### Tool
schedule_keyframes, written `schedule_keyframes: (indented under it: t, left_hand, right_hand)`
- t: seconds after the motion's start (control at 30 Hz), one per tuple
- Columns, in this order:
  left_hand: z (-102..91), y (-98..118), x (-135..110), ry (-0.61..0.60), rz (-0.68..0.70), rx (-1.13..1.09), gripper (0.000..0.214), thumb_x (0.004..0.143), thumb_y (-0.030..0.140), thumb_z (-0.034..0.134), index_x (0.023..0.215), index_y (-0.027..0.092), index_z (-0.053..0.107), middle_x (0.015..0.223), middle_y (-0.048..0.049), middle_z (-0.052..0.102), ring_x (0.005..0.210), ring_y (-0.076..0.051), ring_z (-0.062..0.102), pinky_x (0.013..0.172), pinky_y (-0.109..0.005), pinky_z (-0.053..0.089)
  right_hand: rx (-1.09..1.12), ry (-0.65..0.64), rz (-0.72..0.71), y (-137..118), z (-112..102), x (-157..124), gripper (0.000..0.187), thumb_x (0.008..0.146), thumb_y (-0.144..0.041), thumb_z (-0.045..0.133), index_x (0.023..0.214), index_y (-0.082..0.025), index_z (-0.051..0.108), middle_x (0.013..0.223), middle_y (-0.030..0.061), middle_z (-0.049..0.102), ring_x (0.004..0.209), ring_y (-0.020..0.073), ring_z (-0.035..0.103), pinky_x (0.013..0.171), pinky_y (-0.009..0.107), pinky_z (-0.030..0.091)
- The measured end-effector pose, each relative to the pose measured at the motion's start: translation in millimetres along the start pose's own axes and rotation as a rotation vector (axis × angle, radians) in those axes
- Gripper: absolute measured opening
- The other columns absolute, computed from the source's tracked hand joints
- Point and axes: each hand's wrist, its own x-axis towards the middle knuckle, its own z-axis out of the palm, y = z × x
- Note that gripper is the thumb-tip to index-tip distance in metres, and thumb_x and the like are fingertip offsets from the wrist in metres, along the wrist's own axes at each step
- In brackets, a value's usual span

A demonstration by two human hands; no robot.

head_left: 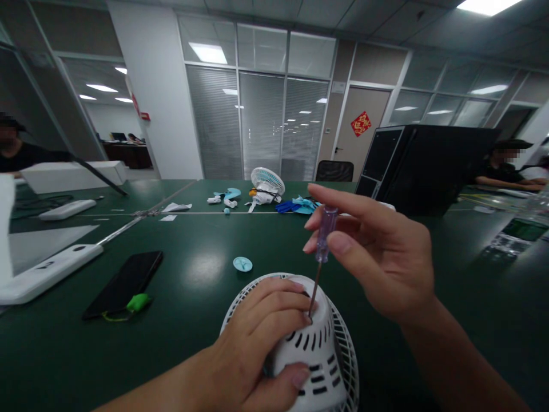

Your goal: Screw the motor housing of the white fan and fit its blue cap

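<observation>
A white fan housing (319,349) with slotted vents lies face down on its round grille (349,343) at the table's near edge. Wrapped over its left side and top is my left hand (266,326), thumb below and fingers above, gripping it. My right hand (377,252) holds a screwdriver (326,234) by its clear purple handle, between thumb and fingers. The thin shaft slants down, its tip at a hole in the housing near my left fingertips. Any screw there is too small to make out. Just beyond the grille lies a round light-blue cap (242,264).
Another small fan (266,186) stands farther back, with blue gloves (295,205) and light-blue parts (231,193) around it. A phone (126,283) and a white power strip (51,273) lie left. A black computer case (433,166) stands right. People sit at both sides.
</observation>
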Motion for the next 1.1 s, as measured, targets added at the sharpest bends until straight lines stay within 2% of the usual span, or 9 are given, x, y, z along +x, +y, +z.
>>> schedule_keyframes:
  t: [0.1,0.27,0.4,0.47,0.63,0.8,0.87,0.97,1.1]
  left_hand:
    - [-0.2,0,-1,-0.014,0.01,-0.004,0.042,0.09,0.026,0.056,0.131,0.018,0.048,0.117,-0.0123,0.069,0.117,-0.028,0.061,0.107,-0.045,0.045]
    - [-0.2,1,0,0.004,0.002,0.003,0.041,0.089,0.026,0.058,0.129,0.016,0.053,0.117,-0.0123,0.07,0.118,-0.028,0.06,0.107,-0.043,0.046]
    - [0.3,2,2,0.028,0.005,-0.003,0.039,0.088,0.026,0.058,0.126,0.015,0.054,0.114,-0.0121,0.071,0.114,-0.027,0.062,0.107,-0.041,0.046]
    - [0.5,3,3,0.023,-0.006,0.002,0.039,0.089,0.026,0.058,0.126,0.017,0.053,0.113,-0.0113,0.071,0.111,-0.027,0.064,0.105,-0.043,0.048]
    - [2.3,2,2,0.041,0.001,-0.014,0.04,0.09,0.028,0.057,0.128,0.017,0.052,0.114,-0.0121,0.071,0.113,-0.028,0.063,0.104,-0.044,0.048]
    - [4.3,0,-1,0.057,0.009,-0.028,0.042,0.089,0.028,0.058,0.129,0.016,0.053,0.115,-0.0124,0.071,0.113,-0.028,0.063,0.105,-0.044,0.048]
    - [4.7,-1,-2,0.057,0.01,-0.025,0.043,0.089,0.029,0.056,0.13,0.017,0.053,0.116,-0.0126,0.071,0.114,-0.028,0.062,0.105,-0.045,0.048]
    - [5.5,-2,-3,0.063,0.013,-0.021,0.041,0.089,0.029,0.056,0.128,0.016,0.053,0.116,-0.0131,0.07,0.116,-0.028,0.062,0.105,-0.043,0.048]
    - [8.0,-3,-2,0.08,0.02,-0.027,0.041,0.09,0.03,0.054,0.129,0.017,0.052,0.115,-0.013,0.071,0.112,-0.027,0.063,0.103,-0.044,0.049]
  right_hand:
    - [0.0,-0.018,0.005,-1,-1,0,0.04,0.092,-0.013,0.06,0.128,-0.032,0.064,0.104,-0.0002,0.072,0.072,0.0132,0.069,0.064,0.03,0.063]
    - [-0.019,0.034,-0.026,0,-1,-1,0.042,0.081,-0.021,0.078,0.119,-0.034,0.069,0.104,-0.0018,0.072,0.07,0.013,0.065,0.062,0.028,0.062]
    - [0.057,-0.053,0.03,-2,-3,-2,0.039,0.093,-0.019,0.061,0.129,-0.034,0.063,0.107,0.0004,0.071,0.076,0.0142,0.069,0.066,0.03,0.062]
    - [0.064,-0.049,0.027,-3,-3,-1,0.038,0.094,-0.016,0.058,0.128,-0.033,0.064,0.103,-0.0001,0.072,0.075,0.0133,0.069,0.066,0.029,0.061]
    - [0.037,0.002,-0.009,-2,-2,-1,0.041,0.081,-0.021,0.077,0.12,-0.033,0.069,0.104,-0.0009,0.071,0.069,0.0122,0.065,0.061,0.026,0.059]
    - [0.069,-0.098,0.052,-2,-4,-2,0.041,0.094,-0.022,0.06,0.133,-0.034,0.06,0.09,-0.0004,0.069,0.068,0.0138,0.065,0.061,0.029,0.059]
    - [0.041,-0.065,0.033,-2,-4,-2,0.038,0.09,-0.02,0.067,0.126,-0.033,0.064,0.084,-0.0021,0.067,0.066,0.0126,0.063,0.059,0.026,0.058]
    - [0.019,0.05,-0.004,-1,-4,1,0.03,0.078,-0.021,0.08,0.105,-0.029,0.07,0.081,-0.0036,0.065,0.062,0.0111,0.06,0.054,0.023,0.054]
    - [0.126,0.275,0.008,5,-13,9,0.015,0.08,-0.024,0.079,0.09,-0.025,0.068,0.069,-0.0047,0.061,0.052,0.01,0.056,0.044,0.023,0.048]
